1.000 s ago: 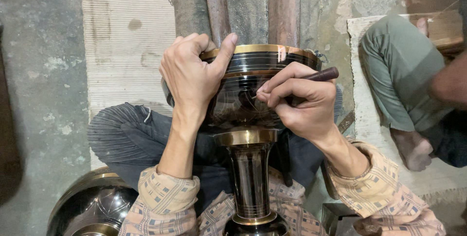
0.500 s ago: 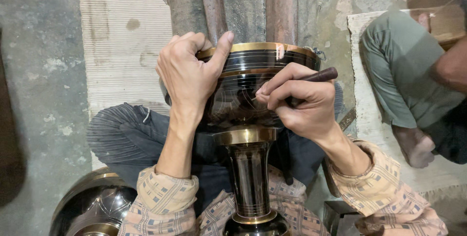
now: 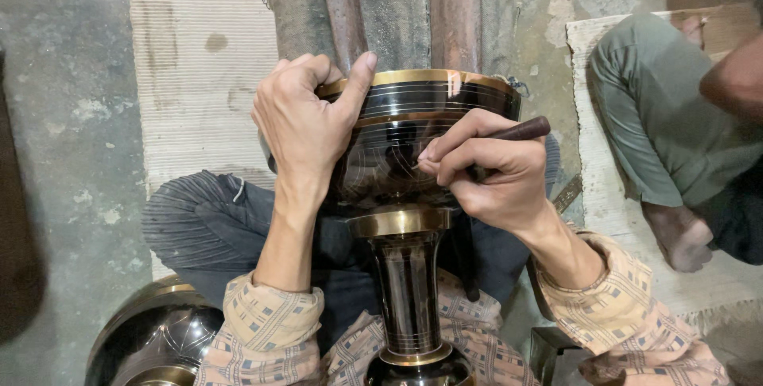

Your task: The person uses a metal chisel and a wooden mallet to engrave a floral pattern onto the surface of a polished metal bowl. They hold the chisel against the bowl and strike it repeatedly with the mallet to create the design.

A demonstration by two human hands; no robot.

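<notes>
A tall black goblet-shaped metal vase with brass bands lies across my lap, its wide bowl pointing away from me and its stem running toward me. My left hand grips the bowl's brass rim from the left, thumb hooked over the edge. My right hand pinches a dark wooden-handled engraving tool, its tip pressed against the black side of the bowl where thin scratched lines show.
A second black and brass vessel lies at the lower left. Another person's bent leg in green trousers and bare foot rest on a mat at the right. A pale woven mat covers the concrete floor ahead.
My right hand has shifted only slightly along the bowl with the tool. The left hand keeps its hold on the rim.
</notes>
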